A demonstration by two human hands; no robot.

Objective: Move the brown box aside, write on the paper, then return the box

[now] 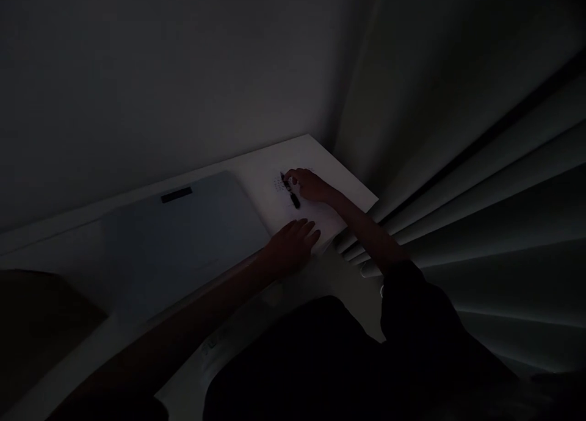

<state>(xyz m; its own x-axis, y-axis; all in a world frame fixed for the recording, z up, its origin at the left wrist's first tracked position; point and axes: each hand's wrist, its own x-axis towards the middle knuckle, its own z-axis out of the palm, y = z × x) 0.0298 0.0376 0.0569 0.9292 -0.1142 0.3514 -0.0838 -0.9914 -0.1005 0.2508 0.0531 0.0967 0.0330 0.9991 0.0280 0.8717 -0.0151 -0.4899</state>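
Observation:
My right hand (pixel 309 184) reaches over the bright end of the white desktop (pixel 256 183). Its fingers are bent, with the thumb and fingertips at the upper end of a slim, dark, pen-like object (pixel 295 200). Beside these fingertips, small dark marks like writing (pixel 278 183) show on the white surface. Dim light hides the exact grip. Close to the desk's front edge my left hand (pixel 293 244) rests palm down, fingers stretched out and slightly apart, with nothing visible in it.
A large grey-blue flat panel or mat (pixel 196 226) covers the desk's middle, with a small black strip (pixel 176 194) near its back edge. Behind stands a plain wall (pixel 160 85). Pleated curtains (pixel 480 226) hang at the right. A dark shape (pixel 41 323) fills the lower left.

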